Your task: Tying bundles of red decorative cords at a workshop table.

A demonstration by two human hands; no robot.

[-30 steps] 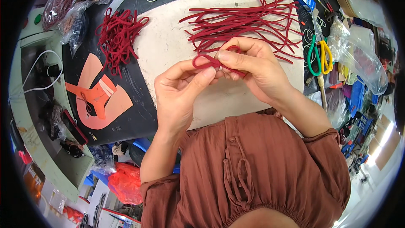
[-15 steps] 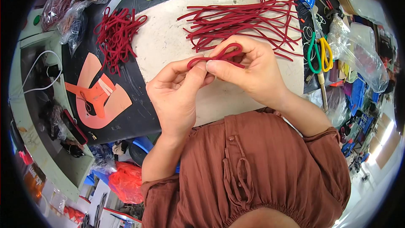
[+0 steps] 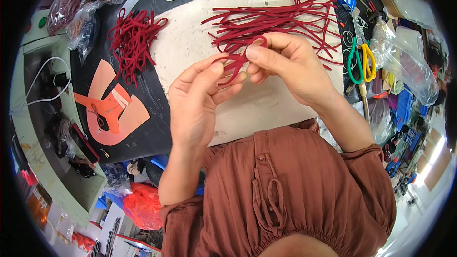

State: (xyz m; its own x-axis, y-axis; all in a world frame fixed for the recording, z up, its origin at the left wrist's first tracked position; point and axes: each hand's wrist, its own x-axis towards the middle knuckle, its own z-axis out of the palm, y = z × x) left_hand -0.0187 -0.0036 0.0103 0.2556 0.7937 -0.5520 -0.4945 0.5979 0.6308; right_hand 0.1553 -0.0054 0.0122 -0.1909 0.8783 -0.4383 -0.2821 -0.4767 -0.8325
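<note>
Held red cord [image 3: 237,58]: compared with half a second ago, the thumbs no longer meet; the hands have parted slightly, and the cord's crossing now shows in the gap, one strand slanting down to the left fingers.
Left hand [image 3: 200,83]: pinches the cord between thumb and fingers; the fingertips behind the strands are partly hidden.
Right hand [image 3: 290,64]: grips the cord between thumb and bent forefinger, a small loop standing above the thumb; the other fingers are curled, and what they may enclose cannot be told.
Crossing: lies over the pale board [image 3: 262,114], raised in both hands; whether it is a knot or merely overlapping strands is hard to make out.
Red cord lengths [image 3: 266,21]: spread beyond the hands, the near ends partly covered by the right hand; individual strands cannot be traced through the overlaps.
Looped red bundle [image 3: 135,43]: sits at the left, overlapping the board's edge and the black desk [image 3: 159,135]; its ends are lost in the tangle.
Orange pieces [image 3: 114,112]: lie below the bundle, overlapping one another.
Scissor handles [image 3: 368,64]: green and yellow, at the board's right edge; whether they belong to one pair is unclear.
</note>
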